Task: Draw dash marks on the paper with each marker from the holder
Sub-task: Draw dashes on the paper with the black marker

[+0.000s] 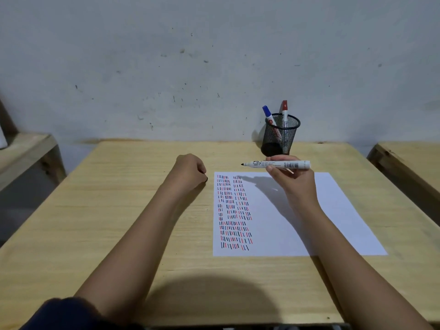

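My right hand [294,181] holds an uncapped white marker [278,164] level above the top edge of the paper [333,210], its black tip pointing left. My left hand [190,171] rests as a fist on the table just left of the paper's top corner; a small dark piece, apparently the marker's cap, shows at its fingertips. The paper's left part carries two columns of black, blue and red dash marks [233,210]. A black mesh holder [279,134] stands behind the paper with a blue-capped marker [267,114] and a red-capped marker [284,110] in it.
The wooden table [119,222] runs up to a grey wall. A wooden shelf [26,151] sits at the far left and another wooden surface [409,158] at the far right. The right half of the paper is blank.
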